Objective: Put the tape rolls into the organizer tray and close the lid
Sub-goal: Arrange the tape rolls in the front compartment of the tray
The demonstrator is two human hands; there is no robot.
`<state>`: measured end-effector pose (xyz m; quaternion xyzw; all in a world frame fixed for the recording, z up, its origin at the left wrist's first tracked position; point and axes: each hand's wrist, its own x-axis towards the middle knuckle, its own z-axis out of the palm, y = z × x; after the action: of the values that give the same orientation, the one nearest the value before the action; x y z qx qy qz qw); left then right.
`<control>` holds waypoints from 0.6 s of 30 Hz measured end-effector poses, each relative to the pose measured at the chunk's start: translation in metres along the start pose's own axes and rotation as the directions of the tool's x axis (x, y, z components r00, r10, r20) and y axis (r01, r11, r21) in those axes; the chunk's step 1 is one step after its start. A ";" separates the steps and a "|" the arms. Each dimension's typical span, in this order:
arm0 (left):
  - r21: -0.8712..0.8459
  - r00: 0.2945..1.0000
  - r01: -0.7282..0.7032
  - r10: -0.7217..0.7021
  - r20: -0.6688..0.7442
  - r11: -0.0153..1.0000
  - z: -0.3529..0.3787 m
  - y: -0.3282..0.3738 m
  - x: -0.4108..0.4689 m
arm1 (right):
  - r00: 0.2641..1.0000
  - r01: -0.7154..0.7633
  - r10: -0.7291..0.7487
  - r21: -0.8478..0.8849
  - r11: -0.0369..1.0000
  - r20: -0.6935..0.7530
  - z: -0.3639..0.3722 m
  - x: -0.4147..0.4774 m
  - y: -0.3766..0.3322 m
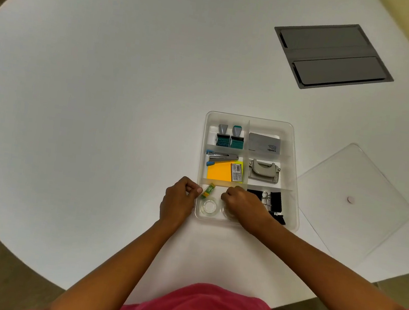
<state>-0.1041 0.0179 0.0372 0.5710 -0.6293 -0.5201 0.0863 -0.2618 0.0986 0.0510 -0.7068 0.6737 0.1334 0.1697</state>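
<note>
The clear organizer tray [294,192] sits on the white table, divided into several compartments. In its near-left compartment lie a clear tape roll [208,206], a second clear tape roll [227,212] and a small green-and-yellow tube [208,190]. My right hand [243,205] reaches into that compartment with fingers curled and partly covers the second roll; whether it grips the roll is hidden. My left hand [179,199] is at the tray's left wall, fingertips pinched on the rim beside the tube. The clear lid [353,200] lies flat on the table to the right of the tray.
Other compartments hold two stamps [230,137], a grey card box [264,143], a stapler [221,156], orange sticky notes [219,173], a hole punch [263,170] and black binder clips [273,203]. A grey cable hatch [333,56] is set into the table at the far right.
</note>
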 end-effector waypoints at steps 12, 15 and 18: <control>-0.017 1.000 0.004 -0.003 0.025 1.000 -0.004 -0.001 -0.001 | 0.939 0.025 0.019 0.122 0.992 -0.345 -0.018 0.013 -0.033; -0.018 1.000 0.007 -0.007 0.030 1.000 -0.004 -0.001 -0.001 | 0.951 0.010 0.001 0.036 0.999 -0.308 -0.027 0.016 -0.035; -0.020 0.999 0.009 -0.008 0.040 1.000 -0.004 -0.001 0.000 | 0.947 -0.011 0.029 0.057 0.998 -0.319 -0.031 0.013 -0.032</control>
<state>-0.1006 0.0158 0.0383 0.5623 -0.6232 -0.5379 0.0775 -0.2305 0.0749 0.0756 -0.7073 0.7028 0.0006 0.0761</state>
